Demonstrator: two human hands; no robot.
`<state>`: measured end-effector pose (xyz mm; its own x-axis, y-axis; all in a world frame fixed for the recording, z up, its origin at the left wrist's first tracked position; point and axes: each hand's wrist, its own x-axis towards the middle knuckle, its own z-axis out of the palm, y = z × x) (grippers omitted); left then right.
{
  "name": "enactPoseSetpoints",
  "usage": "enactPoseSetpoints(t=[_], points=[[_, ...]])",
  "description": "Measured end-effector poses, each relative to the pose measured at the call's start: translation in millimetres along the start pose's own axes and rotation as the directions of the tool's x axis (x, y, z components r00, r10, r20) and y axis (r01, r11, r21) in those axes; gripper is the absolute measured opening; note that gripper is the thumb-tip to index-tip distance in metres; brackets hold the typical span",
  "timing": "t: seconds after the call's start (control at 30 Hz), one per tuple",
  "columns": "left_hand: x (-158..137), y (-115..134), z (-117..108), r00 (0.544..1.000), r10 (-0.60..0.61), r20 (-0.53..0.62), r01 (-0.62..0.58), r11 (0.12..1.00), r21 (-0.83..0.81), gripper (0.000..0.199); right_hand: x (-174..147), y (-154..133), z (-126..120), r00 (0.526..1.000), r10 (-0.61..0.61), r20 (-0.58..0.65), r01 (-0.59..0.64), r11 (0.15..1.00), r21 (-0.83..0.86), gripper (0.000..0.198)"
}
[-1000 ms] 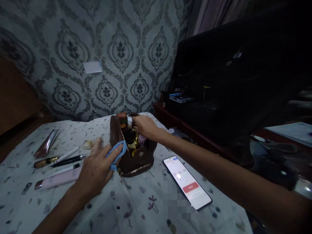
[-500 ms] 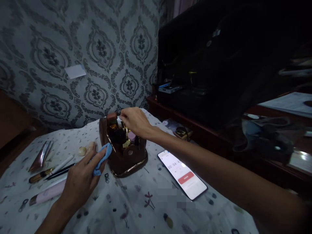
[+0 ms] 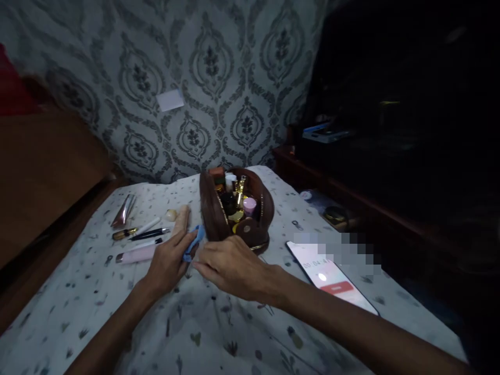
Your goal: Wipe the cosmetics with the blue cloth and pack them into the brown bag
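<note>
My left hand (image 3: 169,261) is closed around a small blue cloth (image 3: 198,238), part of which pokes up past the fingers. Right beside it, my right hand (image 3: 233,265) has its fingers pinched together at the lower edge of the cloth; whatever lies between them is too dark and blurred to name. Just behind both hands stands an unzipped brown cosmetic bag (image 3: 212,205), filled with small items, among them a pink-lidded jar (image 3: 249,205), a white-capped bottle (image 3: 230,181) and gold-coloured tubes (image 3: 241,191). A beige tube (image 3: 180,221) lies close to my left hand.
On the patterned sheet to the left lie a pink tube (image 3: 137,253), a black pen (image 3: 149,234), a gold-and-brown tube (image 3: 125,233), a shiny metallic tube (image 3: 124,210) and a small round cream-coloured item (image 3: 171,214). A lit phone (image 3: 332,278) rests at right.
My right hand has moved from above the bag down to my left hand and the blue cloth. The view has swung left, so the bag and phone appear further right.
</note>
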<state>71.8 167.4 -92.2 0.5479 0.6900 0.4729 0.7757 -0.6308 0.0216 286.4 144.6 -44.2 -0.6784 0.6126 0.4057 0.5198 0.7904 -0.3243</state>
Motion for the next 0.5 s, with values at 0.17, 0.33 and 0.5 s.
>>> enactPoseSetpoints(t=[0.17,0.33,0.5], points=[[-20.0,-59.9,-15.2,0.915,-0.383,0.129,0.347,0.908,0.234,0.047,10.3,-9.3,48.3,0.996,0.092,0.01,-0.093,0.981,0.168,0.029],[-27.8,-148.7,-47.7,0.698,-0.714,0.056,0.659,0.671,0.341,0.043,28.6,-22.1,79.8,0.967,0.254,0.037,-0.245,0.871,0.426,0.018],[-46.6,-199.9,-49.7,0.663,-0.728,0.173,0.672,0.681,0.291,0.041,39.5,-30.6,103.6,0.94,0.325,0.103,-0.301,0.648,0.699,0.011]])
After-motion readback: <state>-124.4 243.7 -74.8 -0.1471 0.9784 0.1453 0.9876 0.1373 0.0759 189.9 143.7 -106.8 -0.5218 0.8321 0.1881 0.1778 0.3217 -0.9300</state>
